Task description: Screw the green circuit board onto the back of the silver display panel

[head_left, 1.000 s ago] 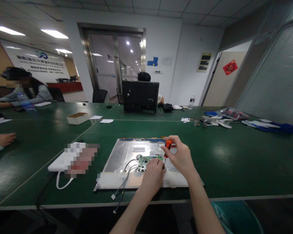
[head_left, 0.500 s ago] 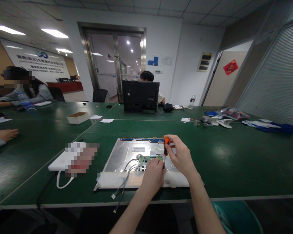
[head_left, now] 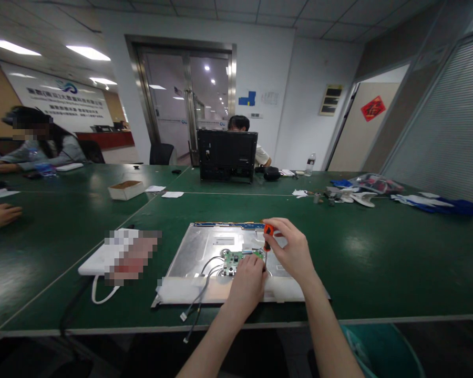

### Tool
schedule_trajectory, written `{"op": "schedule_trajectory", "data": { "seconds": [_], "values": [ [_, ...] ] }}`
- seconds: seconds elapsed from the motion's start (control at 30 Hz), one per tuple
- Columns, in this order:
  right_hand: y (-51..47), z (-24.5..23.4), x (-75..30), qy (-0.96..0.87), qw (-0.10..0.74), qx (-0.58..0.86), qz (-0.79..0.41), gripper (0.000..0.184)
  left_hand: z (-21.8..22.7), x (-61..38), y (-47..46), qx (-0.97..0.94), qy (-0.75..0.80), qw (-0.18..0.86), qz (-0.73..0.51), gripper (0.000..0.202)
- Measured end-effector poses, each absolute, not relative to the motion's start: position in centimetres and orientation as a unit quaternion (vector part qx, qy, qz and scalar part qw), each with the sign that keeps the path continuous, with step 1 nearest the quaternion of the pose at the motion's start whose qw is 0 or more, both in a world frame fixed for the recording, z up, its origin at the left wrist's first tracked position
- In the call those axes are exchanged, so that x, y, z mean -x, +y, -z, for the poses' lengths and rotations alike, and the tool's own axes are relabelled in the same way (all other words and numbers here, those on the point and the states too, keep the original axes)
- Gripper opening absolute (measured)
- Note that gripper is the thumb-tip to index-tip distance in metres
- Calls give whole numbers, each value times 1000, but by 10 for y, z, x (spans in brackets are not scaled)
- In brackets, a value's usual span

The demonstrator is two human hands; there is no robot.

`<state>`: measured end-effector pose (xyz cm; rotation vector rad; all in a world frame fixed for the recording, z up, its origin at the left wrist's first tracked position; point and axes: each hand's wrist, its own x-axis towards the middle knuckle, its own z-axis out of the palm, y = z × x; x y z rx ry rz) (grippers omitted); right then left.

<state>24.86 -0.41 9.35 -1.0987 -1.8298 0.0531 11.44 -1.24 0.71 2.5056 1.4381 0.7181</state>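
A silver metal panel (head_left: pixel 203 252) lies flat on the green table (head_left: pixel 378 262) in front of me. A small green circuit board (head_left: pixel 236 259) sits on the panel, with grey cables (head_left: pixel 197 299) trailing off the near edge. My right hand (head_left: pixel 294 252) pinches the orange handle of a screwdriver (head_left: pixel 267 236), held upright with its tip down at the board's right end. My left hand (head_left: pixel 247 283) is curled with its fingertips pressed on the board beside the tip; whether it holds anything is hidden.
A white device (head_left: pixel 102 257) with a cord lies left of the panel. A black monitor back (head_left: pixel 226 156) stands farther off with a person behind it. A white box (head_left: pixel 126 190), papers and a bottle (head_left: pixel 309 164) are beyond. Other people sit at the left.
The screwdriver handle has shifted slightly left and up in my right fingers. The person behind the monitor has raised their head. The hand at far left moved a little.
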Motion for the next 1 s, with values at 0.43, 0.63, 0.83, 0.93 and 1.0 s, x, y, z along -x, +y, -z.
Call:
{"op": "schedule_trajectory", "data": {
  "seconds": [0.43,0.63,0.83,0.93,1.0],
  "values": [
    [0,-86,-249,-722,488,487,-54,31,-5,-115,-12,-840,481,83,-238,5],
    [-2,-90,-252,-739,473,478,-39,32,-5,-114,-12,-846,472,76,-235,6],
    [0,-89,-254,-741,465,483,-24,35,-6,-114,-11,-851,472,67,-222,7],
    [3,-86,-253,-734,472,488,-21,36,-5,-114,-10,-852,472,61,-220,6],
    [5,-85,-253,-733,474,487,-18,35,-4,-115,-10,-852,473,56,-218,6]
  ]
}}
